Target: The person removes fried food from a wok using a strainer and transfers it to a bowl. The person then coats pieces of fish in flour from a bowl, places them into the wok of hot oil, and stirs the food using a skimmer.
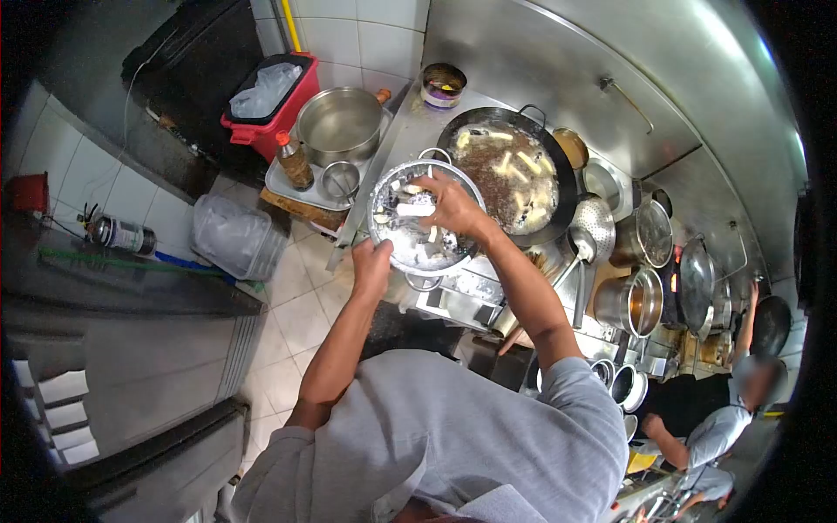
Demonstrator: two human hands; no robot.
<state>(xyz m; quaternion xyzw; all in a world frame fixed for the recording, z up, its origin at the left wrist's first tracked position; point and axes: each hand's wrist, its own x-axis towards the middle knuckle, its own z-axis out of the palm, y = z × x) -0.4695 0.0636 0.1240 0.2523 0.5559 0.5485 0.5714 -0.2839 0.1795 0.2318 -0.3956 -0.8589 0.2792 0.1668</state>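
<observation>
Step in hand, as judged: handling white-dusted pale sticks [416, 210] inside two-handled metal bowl [372, 207], near wok [568, 185] on bench [408, 131]. Next move calls for light fingertips, steady bowl. Sticks short, blunt, unevenly coated, among loose white powder. Left hand [372, 266] closed on bowl rim. Right hand [458, 209] over sticks, fingers part-spread, curled; cannot tell whether any gripped.

Seemingly floured pieces [415, 209] in colander [381, 187]
</observation>
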